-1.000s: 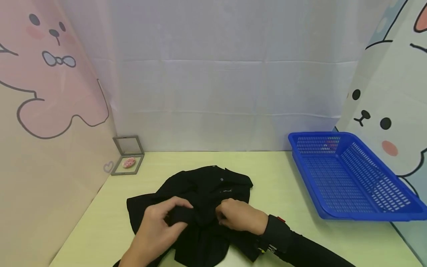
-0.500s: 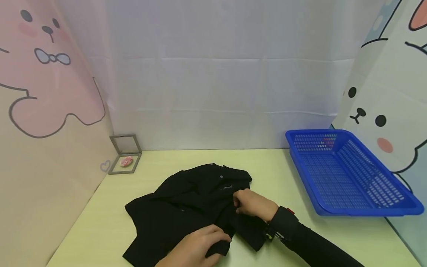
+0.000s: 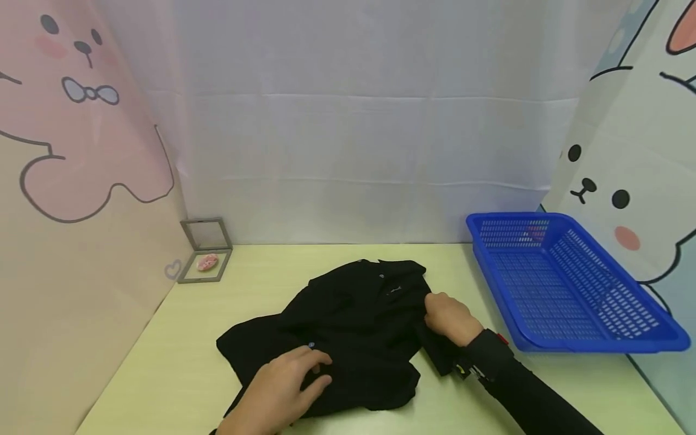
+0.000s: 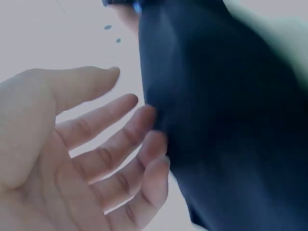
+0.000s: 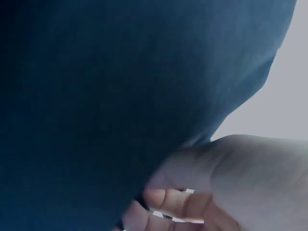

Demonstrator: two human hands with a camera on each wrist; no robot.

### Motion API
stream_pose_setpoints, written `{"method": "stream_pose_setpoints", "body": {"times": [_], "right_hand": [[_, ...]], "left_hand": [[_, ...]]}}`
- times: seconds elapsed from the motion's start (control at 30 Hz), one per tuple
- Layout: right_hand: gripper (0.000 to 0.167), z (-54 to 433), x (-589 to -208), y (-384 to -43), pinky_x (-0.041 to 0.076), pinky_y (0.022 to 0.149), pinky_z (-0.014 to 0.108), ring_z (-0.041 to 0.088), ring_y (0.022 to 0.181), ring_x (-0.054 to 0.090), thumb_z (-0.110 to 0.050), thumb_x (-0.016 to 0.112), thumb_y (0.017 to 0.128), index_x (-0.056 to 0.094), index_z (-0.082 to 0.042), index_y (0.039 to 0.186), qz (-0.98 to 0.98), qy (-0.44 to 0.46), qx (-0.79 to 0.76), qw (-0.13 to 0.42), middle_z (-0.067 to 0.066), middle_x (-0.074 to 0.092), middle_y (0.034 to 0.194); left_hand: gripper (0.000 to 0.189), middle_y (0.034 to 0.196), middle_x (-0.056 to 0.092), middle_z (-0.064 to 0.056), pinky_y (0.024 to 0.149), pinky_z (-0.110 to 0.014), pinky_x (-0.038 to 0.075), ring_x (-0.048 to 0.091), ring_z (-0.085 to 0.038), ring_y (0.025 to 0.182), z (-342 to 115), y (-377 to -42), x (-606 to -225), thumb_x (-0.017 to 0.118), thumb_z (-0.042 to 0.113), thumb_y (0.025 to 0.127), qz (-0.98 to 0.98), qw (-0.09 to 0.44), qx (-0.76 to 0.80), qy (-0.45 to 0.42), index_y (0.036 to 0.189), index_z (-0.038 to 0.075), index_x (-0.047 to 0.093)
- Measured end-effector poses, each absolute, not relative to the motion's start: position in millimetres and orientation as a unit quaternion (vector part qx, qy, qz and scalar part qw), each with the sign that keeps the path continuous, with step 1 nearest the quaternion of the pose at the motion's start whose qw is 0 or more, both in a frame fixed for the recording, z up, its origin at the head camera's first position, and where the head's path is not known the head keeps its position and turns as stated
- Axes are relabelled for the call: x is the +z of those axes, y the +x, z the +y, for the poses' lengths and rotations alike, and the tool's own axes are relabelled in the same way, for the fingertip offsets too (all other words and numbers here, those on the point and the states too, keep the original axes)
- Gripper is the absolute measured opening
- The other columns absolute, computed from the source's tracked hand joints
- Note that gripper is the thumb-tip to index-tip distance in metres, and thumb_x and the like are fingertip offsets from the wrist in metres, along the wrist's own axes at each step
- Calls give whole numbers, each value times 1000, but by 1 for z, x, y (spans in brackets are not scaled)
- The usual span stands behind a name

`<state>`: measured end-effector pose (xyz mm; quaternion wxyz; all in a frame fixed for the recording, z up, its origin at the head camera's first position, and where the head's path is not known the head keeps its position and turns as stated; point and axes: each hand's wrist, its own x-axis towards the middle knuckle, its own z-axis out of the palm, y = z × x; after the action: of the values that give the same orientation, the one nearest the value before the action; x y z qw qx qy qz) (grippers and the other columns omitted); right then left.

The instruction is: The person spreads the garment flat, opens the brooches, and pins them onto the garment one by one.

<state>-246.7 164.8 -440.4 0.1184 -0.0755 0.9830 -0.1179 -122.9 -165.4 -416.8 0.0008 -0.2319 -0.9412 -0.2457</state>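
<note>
A black shirt (image 3: 353, 338) with a collar, small buttons and light lettering on the chest lies spread and slightly rumpled on the pale yellow table. My right hand (image 3: 451, 317) pinches the shirt's right side near a sleeve. In the right wrist view its fingers (image 5: 166, 199) curl at the edge of the dark cloth, partly hidden. My left hand (image 3: 283, 386) hovers over the lower left part of the shirt with thumb and fingers apart. The left wrist view shows its loosely bent fingers (image 4: 115, 144) beside the cloth, holding nothing.
A blue mesh basket (image 3: 565, 290) stands at the right of the table (image 3: 261, 284). In the back left corner is a small grey hinged frame (image 3: 206, 251) with a pink object (image 3: 208, 262) in it. Printed curtains hang around the table's back and sides.
My right hand has moved right and away from me, drawing the shirt with it and spreading it. My left hand gripped the hem, then let go and moved back left.
</note>
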Motion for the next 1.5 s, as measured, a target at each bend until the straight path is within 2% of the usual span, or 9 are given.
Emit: {"method": "stream_pose_setpoints", "body": {"times": [0.2, 0.4, 0.53, 0.6, 0.83, 1.0, 1.13, 1.27, 1.5], "right_hand": [[12, 174, -435, -247, 43, 55, 38, 27, 59, 57, 3, 59, 92, 60, -3, 82, 986, -70, -117, 95, 16, 58, 73], [18, 154, -422, -248, 39, 56, 32, 19, 60, 48, 2, 63, 92, 55, -5, 78, 975, -143, -157, 63, 6, 48, 69], [12, 130, -409, -252, 41, 59, 31, 16, 63, 49, -4, 66, 98, 61, -4, 86, 958, -204, -185, 77, 5, 53, 74], [5, 115, -402, -254, 46, 63, 33, 16, 66, 53, -7, 67, 99, 66, -2, 98, 948, -238, -191, 87, 7, 59, 82], [42, 60, -388, -254, 54, 99, 44, 29, 112, 64, -17, 66, 102, 56, -5, 141, 921, -329, -174, 117, 16, 63, 130], [63, 22, -389, -251, 54, 100, 36, 29, 132, 57, -21, 68, 102, 39, -12, 157, 909, -364, -148, 136, 15, 50, 151], [62, 3, -402, -247, 56, 95, 30, 28, 127, 61, -20, 71, 99, 44, -12, 154, 908, -379, -107, 143, 14, 55, 146], [38, -1, -416, -243, 57, 84, 24, 23, 108, 68, -15, 73, 98, 64, -10, 135, 916, -375, -89, 112, 10, 68, 124], [14, 9, -397, -248, 53, 75, 25, 21, 87, 61, -11, 68, 100, 78, -8, 109, 897, -408, -172, 10, 8, 68, 99]], "left_hand": [[17, 106, 67, 10, 77, -35, 58, 65, -14, 99, -187, -129, -423, 84, 26, 87, -969, 46, -202, -132, 100, 28, 73], [32, 123, 64, 0, 87, -43, 59, 65, -22, 106, -181, -132, -445, 77, 35, 93, -952, -74, -239, -176, 119, 17, 71], [43, 122, 63, -5, 81, -42, 58, 63, -24, 102, -164, -131, -458, 76, 41, 93, -947, -121, -210, -209, 125, 13, 70], [44, 119, 63, -7, 77, -41, 57, 61, -24, 98, -156, -129, -461, 77, 41, 91, -951, -118, -182, -218, 124, 13, 70], [46, 119, 64, -11, 79, -43, 59, 63, -28, 100, -142, -127, -460, 80, 42, 89, -961, -106, -137, -216, 121, 11, 71], [48, 122, 63, -13, 81, -45, 59, 62, -31, 104, -141, -127, -460, 79, 43, 89, -960, -116, -141, -212, 123, 11, 71], [48, 123, 63, -13, 83, -47, 58, 62, -31, 105, -141, -129, -462, 80, 44, 89, -960, -124, -149, -204, 123, 11, 71], [45, 120, 64, -12, 85, -48, 58, 60, -29, 103, -138, -132, -463, 80, 43, 88, -958, -132, -178, -181, 120, 11, 73], [26, 72, 49, 4, 53, -27, 40, 47, -11, 61, -141, -136, -449, 80, 31, 90, -938, -119, -286, -155, 84, 21, 57]]}}
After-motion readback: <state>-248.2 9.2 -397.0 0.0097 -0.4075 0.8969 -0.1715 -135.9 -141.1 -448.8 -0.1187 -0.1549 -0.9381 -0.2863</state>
